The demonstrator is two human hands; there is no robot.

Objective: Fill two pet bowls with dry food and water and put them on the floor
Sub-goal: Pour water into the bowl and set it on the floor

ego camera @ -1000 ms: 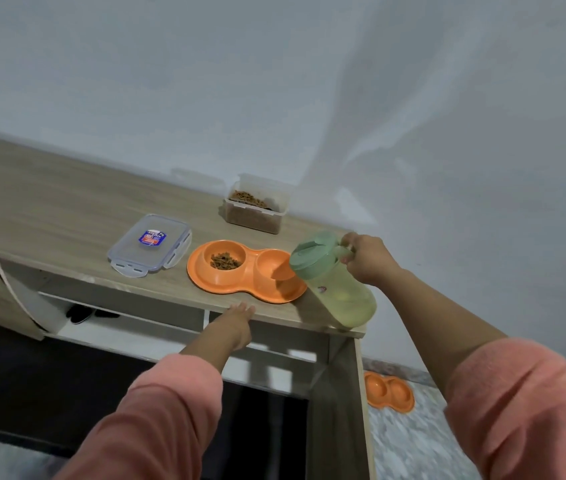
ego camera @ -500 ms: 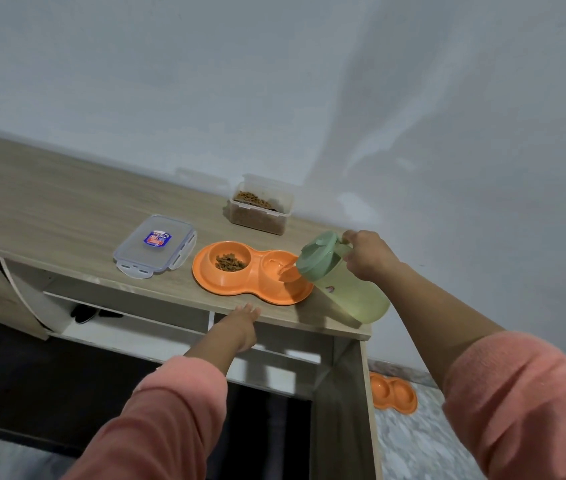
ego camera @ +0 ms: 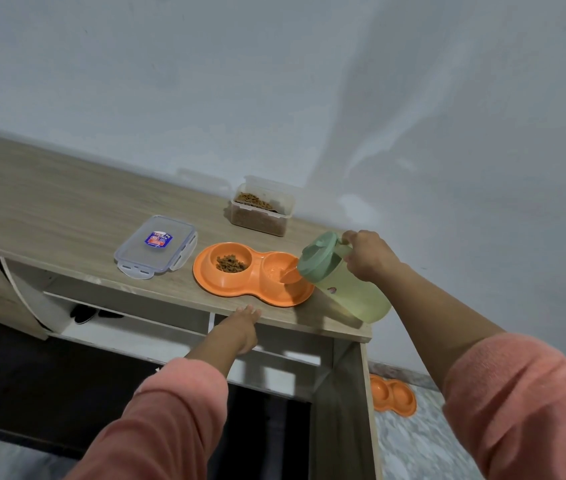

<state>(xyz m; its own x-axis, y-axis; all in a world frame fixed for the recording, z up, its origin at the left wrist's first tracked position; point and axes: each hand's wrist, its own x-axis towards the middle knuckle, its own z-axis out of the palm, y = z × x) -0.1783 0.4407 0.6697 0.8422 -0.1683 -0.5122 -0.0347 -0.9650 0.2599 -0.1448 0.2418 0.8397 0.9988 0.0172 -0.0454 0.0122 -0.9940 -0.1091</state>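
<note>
While right hand (ego camera: 366, 258) grips tilted green jug (ego camera: 340, 277), pouring into the right well of orange double bowl (ego camera: 252, 277) on tabletop (ego camera: 49, 216), left hand (ego camera: 241, 327) rests flat-fingered at the edge, apparently bracing.

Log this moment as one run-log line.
step: pouring water | right hand: grips tilted green jug | target: right well of orange double bowl | left hand: on table edge

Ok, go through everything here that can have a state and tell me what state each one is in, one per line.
Green jug: tilted, pouring water, held by the right hand.
Double bowl on the counter: kibble in left cup, water entering right cup.
Food container: open, holds kibble.
Container lid: off, flat on the counter.
Second double bowl: on the floor.
Left hand: open, at the counter edge.
</note>
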